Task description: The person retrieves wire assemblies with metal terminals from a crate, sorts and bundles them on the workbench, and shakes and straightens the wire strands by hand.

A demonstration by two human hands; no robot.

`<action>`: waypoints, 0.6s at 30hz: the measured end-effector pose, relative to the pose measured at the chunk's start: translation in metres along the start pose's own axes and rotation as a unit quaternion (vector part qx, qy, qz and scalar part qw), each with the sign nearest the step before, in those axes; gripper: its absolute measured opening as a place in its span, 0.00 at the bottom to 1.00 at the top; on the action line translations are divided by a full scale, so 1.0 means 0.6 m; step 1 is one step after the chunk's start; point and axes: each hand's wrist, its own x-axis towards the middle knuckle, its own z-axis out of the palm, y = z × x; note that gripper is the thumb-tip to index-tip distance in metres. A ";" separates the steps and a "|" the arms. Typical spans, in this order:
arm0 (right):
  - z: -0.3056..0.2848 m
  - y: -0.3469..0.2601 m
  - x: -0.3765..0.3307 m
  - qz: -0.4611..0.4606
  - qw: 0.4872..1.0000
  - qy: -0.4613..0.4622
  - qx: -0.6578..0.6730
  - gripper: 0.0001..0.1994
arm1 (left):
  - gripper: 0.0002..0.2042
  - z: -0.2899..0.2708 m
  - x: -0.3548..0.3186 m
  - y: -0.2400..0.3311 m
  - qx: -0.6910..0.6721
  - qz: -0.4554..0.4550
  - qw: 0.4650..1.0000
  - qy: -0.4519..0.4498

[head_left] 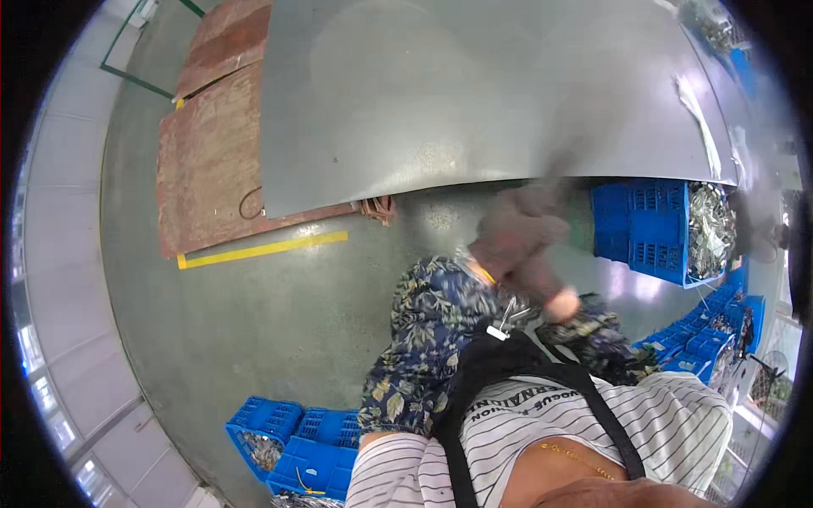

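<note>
My left hand (500,241) and my right hand (539,278) are close together in front of my waist, both in dark brown gloves. Motion smears them, so their fingers and anything between them cannot be made out. A dark blurred streak reaches from the gloves over the near edge of the grey tabletop (381,110). Just below the gloves, by my black apron (508,360), shiny metal pieces (512,315) and a small white piece (498,334) show. Floral sleeve covers (432,313) are on my forearms.
A blue crate (641,227) of shiny metal parts stands right of my hands, below the table edge. More blue crates stand at the lower right (707,343) and lower left (313,466). A reddish-brown board (212,161) and yellow floor line (262,251) lie left.
</note>
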 end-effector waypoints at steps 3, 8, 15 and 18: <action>0.067 0.101 0.076 0.076 0.916 -0.300 -0.257 0.24 | 0.11 -0.074 -0.134 -0.233 -0.140 -0.272 0.934 0.186; 0.033 -0.032 0.001 0.141 0.980 0.030 -0.140 0.17 | 0.12 -0.022 -0.028 -0.082 -0.171 -0.282 0.916 0.229; -0.087 -0.123 -0.055 -0.015 0.997 0.002 0.078 0.21 | 0.08 0.075 0.054 0.182 0.145 0.117 0.976 -0.114; 0.006 -0.085 -0.026 0.218 0.967 -0.056 0.119 0.24 | 0.06 -0.027 -0.029 -0.069 -0.105 -0.254 0.960 0.052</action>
